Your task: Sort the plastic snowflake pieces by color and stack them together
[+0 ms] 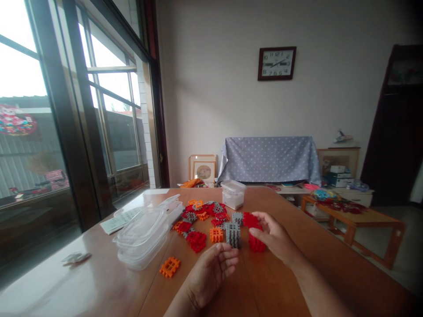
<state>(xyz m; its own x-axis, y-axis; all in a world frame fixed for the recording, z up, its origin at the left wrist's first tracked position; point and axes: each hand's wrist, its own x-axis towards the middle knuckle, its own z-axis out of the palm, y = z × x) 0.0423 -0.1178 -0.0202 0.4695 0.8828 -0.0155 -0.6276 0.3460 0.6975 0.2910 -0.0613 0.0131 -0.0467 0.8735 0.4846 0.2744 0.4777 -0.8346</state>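
A heap of red, orange and grey plastic grid tiles (pixel 205 211) lies on the brown wooden table (pixel 109 281). My right hand (pixel 274 237) is closed on a red block built of tiles (pixel 256 242) that rests on the table, with a red tile (pixel 251 219) just above its fingers. My left hand (pixel 211 273) hovers palm up with fingers loosely curled and holds nothing. It is just in front of a grey tile cube (pixel 233 234). An orange cube (pixel 216 234) stands to the left of the grey one. A single orange tile (pixel 169 266) lies apart, nearer to me.
Stacked clear plastic containers with lids (pixel 145 235) sit left of the tiles, papers (pixel 119 219) behind them. A small lidded tub (pixel 233 193) stands at the far side. A crumpled wrapper (pixel 76 257) lies at left. Windows run along the left; a low table (pixel 357 215) stands at right.
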